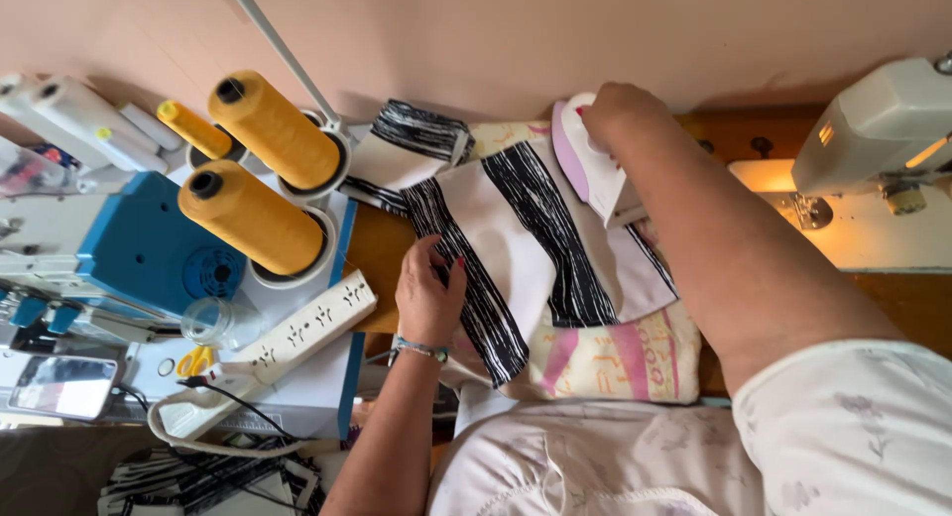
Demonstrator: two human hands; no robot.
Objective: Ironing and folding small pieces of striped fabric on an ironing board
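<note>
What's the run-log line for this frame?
left hand: flat on striped fabric | right hand: grip on iron | iron: on fabric

Three yellow thread cones (260, 169) stand at the left on a blue-and-white machine (139, 253). A white power strip (302, 333) lies slanted just below the cones, with a clear glass jar (210, 321) and small yellow scissors (197, 361) beside it. A phone (61, 385) rests at the far left. A white sewing machine (878, 129) sits at the right on the wooden bench (382, 243).
</note>
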